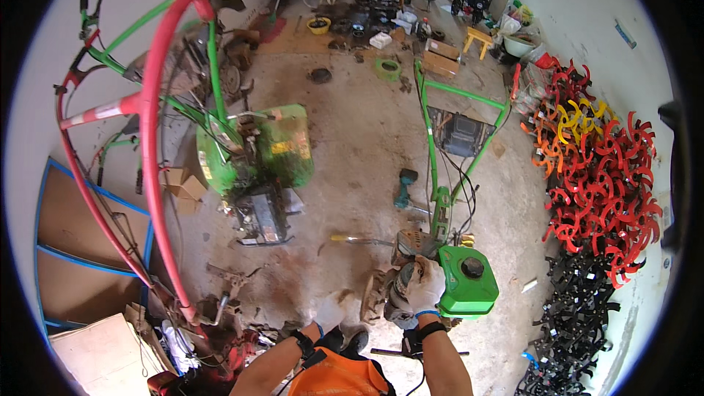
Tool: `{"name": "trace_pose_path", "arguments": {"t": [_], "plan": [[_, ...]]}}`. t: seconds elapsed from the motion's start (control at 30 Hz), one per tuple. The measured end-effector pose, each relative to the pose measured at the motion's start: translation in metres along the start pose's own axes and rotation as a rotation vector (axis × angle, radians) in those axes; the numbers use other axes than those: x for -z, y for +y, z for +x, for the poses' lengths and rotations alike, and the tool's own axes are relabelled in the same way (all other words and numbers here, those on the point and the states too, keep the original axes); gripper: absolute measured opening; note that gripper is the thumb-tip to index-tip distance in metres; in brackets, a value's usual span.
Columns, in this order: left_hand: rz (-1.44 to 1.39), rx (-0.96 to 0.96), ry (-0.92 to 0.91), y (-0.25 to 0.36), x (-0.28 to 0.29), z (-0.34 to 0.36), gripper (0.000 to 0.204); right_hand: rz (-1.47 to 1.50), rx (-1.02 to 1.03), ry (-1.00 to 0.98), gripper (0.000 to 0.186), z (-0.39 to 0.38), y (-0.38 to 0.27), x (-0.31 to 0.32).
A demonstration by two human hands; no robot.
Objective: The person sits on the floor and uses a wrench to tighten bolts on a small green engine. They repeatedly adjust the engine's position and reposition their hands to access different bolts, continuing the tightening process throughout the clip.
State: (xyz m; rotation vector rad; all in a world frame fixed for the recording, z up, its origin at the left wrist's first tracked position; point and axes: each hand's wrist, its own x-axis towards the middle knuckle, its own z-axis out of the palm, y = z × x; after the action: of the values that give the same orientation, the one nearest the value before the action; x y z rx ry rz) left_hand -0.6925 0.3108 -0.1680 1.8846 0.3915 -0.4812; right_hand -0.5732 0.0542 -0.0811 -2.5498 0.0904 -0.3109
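Note:
My right hand (427, 286), in a dirty white glove, curls over the grey round part (398, 301) of a small engine. The engine carries a green fuel tank (466, 283) with a black cap, just right of that hand. My left hand (334, 309), also gloved, hovers low beside a brown, dirt-caked metal part (373, 298); it holds nothing I can see, and its fingers look stretched out. From the engine a green handlebar frame (433, 154) with black cables stretches away along the floor.
A teal cordless power tool (404, 189) and a yellow-handled tool (352, 239) lie beyond the engine. To the left stands a green tiller (293, 143) under a red curved handlebar (150, 103). Piles of red tiller blades (601, 191) and black blades (572, 323) line the right wall.

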Motion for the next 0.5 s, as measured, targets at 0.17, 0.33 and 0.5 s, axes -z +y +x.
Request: {"name": "trace_pose_path", "arguments": {"t": [0.17, 0.33, 0.5], "plan": [[-0.027, 0.003, -0.094, 0.034, 0.018, -0.021, 0.037, 0.056, -0.122, -0.083, 0.017, 0.007, -0.006, 0.01], [0.15, -0.588, -0.16, 0.111, 0.035, 0.02, 0.048, 0.559, -0.171, -0.048, 0.028, 0.034, -0.026, 0.022], [0.196, -0.816, -0.332, 0.206, 0.028, 0.082, 0.044, 0.951, -0.308, -0.231, 0.046, 0.065, -0.061, 0.045]]}}
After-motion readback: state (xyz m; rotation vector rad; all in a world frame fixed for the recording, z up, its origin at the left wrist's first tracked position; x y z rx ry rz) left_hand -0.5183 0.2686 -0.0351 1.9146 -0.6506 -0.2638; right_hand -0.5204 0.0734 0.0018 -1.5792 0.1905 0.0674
